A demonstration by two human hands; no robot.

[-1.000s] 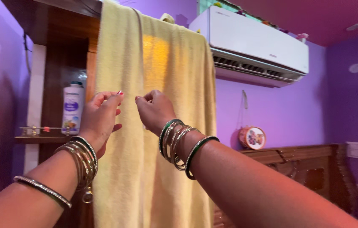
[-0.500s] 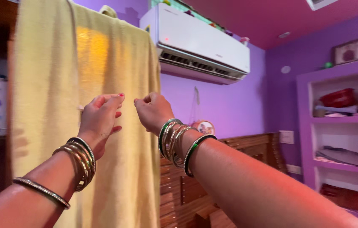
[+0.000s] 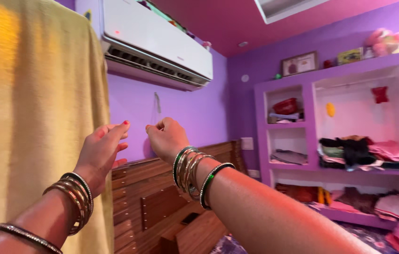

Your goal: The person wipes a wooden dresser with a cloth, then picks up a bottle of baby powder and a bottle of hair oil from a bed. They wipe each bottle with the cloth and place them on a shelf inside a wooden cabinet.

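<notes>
While both arms are raised, neither hand grips anything.
Left hand (image 3: 103, 148) is open, fingers extended, just beside the edge of the hanging yellow towel (image 3: 34, 122), not touching it. Right hand (image 3: 167, 137) is loosely curled with fingertips pinched, empty, in front of the purple wall (image 3: 185, 113) below the white air conditioner (image 3: 157, 47).

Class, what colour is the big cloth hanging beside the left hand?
Yellow; the cloth shows in the head view.
</notes>
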